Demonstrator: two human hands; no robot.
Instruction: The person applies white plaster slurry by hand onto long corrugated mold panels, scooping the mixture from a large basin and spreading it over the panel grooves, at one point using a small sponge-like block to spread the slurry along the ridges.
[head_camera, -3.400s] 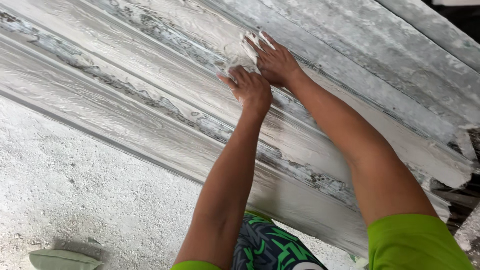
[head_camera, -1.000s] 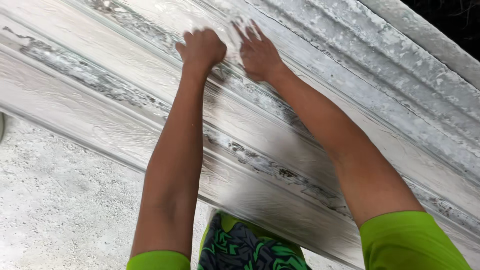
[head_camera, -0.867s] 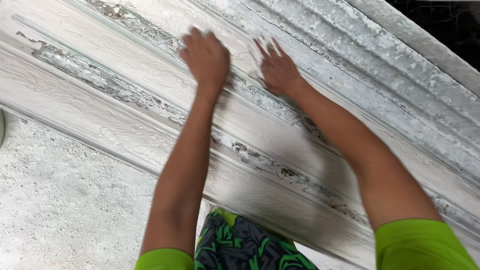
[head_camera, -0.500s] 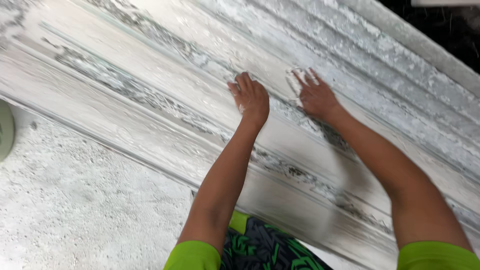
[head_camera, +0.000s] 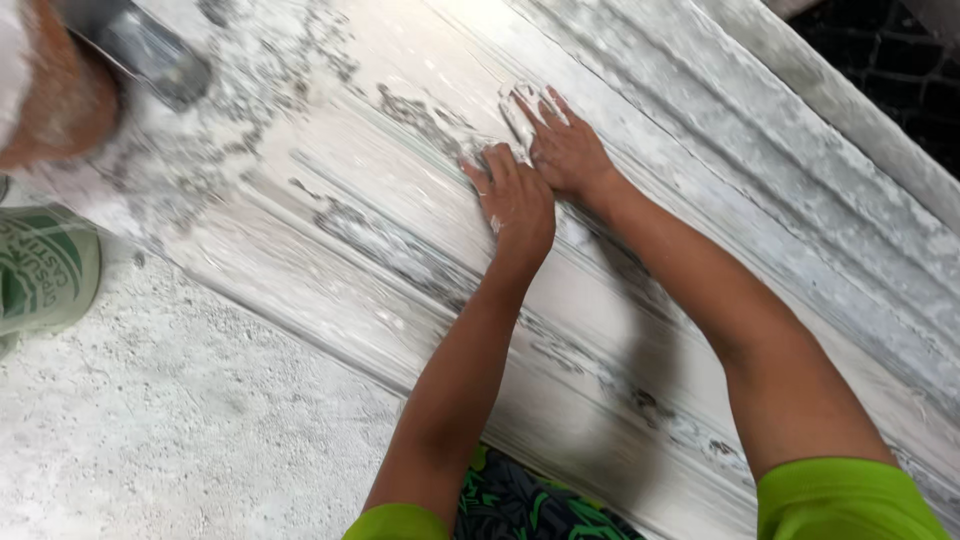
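Note:
A long white moulded strip (head_camera: 400, 250) with ridges and grooves runs diagonally across the view, wet and streaked with grey paste. My left hand (head_camera: 515, 200) lies flat on it, fingers together, pressing on the wet surface. My right hand (head_camera: 565, 150) rests just beyond it, fingers spread and smeared with white paste, touching the same groove. Both hands sit side by side and almost touch. Neither hand grips any object that I can see.
Rough grey concrete floor (head_camera: 150, 420) lies at the lower left. A green sandal (head_camera: 45, 265) sits at the left edge. At the top left another person's limb (head_camera: 50, 80) and a grey metal tool (head_camera: 150, 50) show. A second ridged strip (head_camera: 820, 150) lies beyond.
Both hands have slid along the strip, first apart, then back together. The view has shifted, bringing the sandal and the other person's limb into sight.

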